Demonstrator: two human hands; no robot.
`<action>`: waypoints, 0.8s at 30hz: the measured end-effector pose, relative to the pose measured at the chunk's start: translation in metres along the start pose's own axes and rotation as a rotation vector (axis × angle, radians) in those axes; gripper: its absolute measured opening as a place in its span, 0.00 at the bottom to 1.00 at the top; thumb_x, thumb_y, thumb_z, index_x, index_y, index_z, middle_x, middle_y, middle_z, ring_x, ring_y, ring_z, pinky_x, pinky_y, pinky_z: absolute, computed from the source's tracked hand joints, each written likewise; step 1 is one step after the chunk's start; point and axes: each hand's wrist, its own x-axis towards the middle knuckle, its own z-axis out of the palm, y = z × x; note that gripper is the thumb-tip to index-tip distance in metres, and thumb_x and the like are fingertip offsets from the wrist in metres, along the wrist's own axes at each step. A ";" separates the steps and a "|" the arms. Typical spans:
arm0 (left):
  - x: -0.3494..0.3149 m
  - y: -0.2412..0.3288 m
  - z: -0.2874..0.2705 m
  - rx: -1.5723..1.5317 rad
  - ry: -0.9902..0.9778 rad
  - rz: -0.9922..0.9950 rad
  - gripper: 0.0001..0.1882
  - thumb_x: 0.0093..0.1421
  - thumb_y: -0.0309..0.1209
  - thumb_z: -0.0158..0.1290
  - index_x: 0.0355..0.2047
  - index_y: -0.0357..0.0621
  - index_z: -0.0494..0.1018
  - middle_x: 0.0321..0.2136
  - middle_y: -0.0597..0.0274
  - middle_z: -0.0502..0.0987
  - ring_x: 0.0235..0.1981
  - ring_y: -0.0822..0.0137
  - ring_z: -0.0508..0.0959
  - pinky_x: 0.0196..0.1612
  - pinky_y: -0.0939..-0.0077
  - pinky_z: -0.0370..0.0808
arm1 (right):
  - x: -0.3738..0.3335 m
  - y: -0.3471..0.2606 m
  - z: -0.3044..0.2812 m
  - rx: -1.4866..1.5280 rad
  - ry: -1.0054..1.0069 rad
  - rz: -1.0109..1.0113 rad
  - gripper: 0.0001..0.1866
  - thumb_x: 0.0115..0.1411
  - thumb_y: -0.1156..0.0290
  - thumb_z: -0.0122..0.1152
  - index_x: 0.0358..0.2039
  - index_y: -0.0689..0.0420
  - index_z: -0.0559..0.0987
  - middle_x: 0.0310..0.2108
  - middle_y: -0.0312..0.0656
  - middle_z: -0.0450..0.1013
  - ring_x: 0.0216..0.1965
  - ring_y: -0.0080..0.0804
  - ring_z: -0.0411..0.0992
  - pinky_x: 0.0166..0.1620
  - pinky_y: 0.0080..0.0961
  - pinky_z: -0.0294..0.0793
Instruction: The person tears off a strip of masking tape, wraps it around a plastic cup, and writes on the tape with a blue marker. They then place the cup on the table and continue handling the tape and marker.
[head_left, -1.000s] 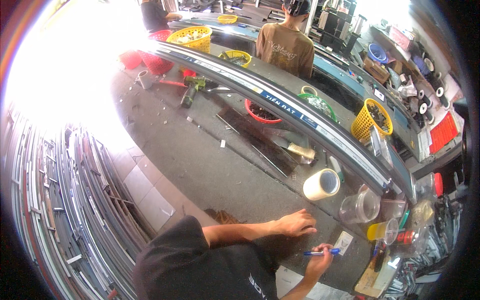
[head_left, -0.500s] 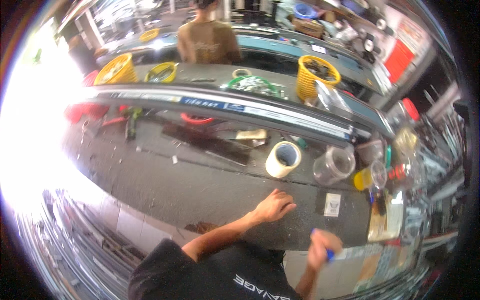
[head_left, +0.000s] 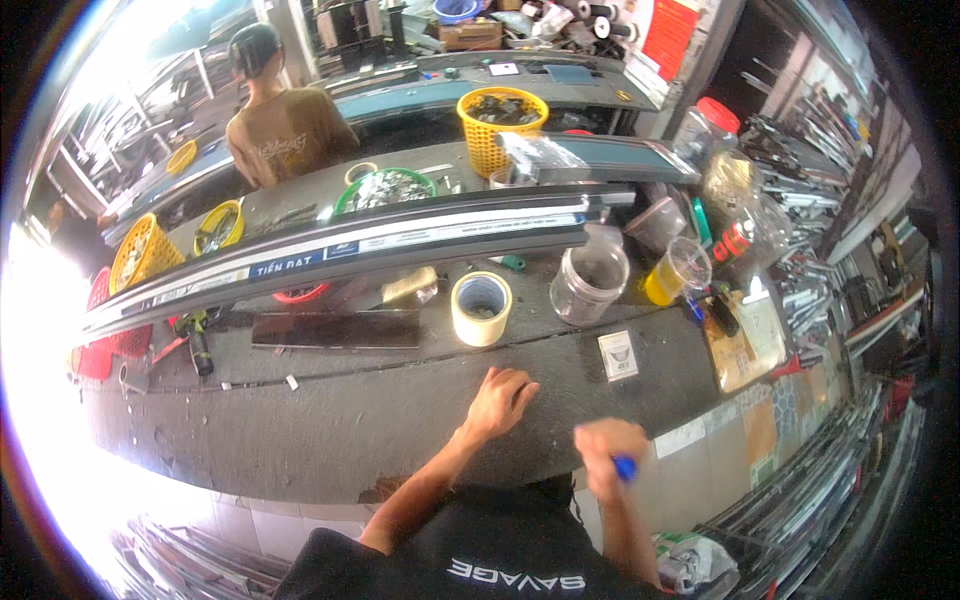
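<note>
My left hand (head_left: 500, 403) rests on the dark worktop (head_left: 330, 420), its fingers loosely bent and the thumb apart, with nothing seen in it. Over the near edge of the bench, my right hand (head_left: 606, 450) is closed around a blue object (head_left: 625, 467). Only a rounded blue end shows below the fist, so its kind is unclear. Beyond my left hand stands a thick roll of cream tape (head_left: 480, 328). A small white printed packet (head_left: 618, 357) lies flat past my right hand.
A long dark metal profile (head_left: 390, 240) crosses the bench. To the right are a clear plastic tub (head_left: 588, 295), a cup with yellow contents (head_left: 665, 280) and a clipboard (head_left: 765, 335). Yellow baskets (head_left: 480, 140) hold parts farther back. A person in a brown shirt (head_left: 290, 130) stands beyond.
The view has swung to the right, so the bench things appear farther left. My right hand has risen slightly, still around the blue object. My left hand stays on the worktop.
</note>
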 end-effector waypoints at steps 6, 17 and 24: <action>0.006 0.004 -0.004 0.005 0.020 0.054 0.08 0.69 0.31 0.59 0.36 0.39 0.77 0.32 0.51 0.81 0.37 0.47 0.80 0.49 0.54 0.71 | -0.015 0.070 0.004 -0.173 -0.029 0.367 0.16 0.57 0.78 0.61 0.15 0.61 0.65 0.14 0.36 0.57 0.16 0.21 0.57 0.22 0.33 0.54; -0.002 -0.027 0.000 -0.026 -0.158 -0.180 0.08 0.72 0.34 0.55 0.40 0.41 0.75 0.36 0.54 0.77 0.40 0.54 0.78 0.45 0.59 0.76 | -0.017 0.024 0.010 -0.065 -0.215 0.208 0.32 0.68 0.42 0.61 0.17 0.54 0.66 0.16 0.41 0.64 0.18 0.40 0.66 0.25 0.40 0.62; 0.019 -0.043 0.015 0.205 -0.005 0.190 0.12 0.72 0.35 0.55 0.38 0.40 0.82 0.29 0.35 0.80 0.31 0.33 0.78 0.35 0.44 0.74 | -0.032 0.076 0.014 -0.021 0.043 0.123 0.35 0.70 0.41 0.51 0.18 0.60 0.70 0.18 0.41 0.66 0.21 0.35 0.64 0.31 0.37 0.64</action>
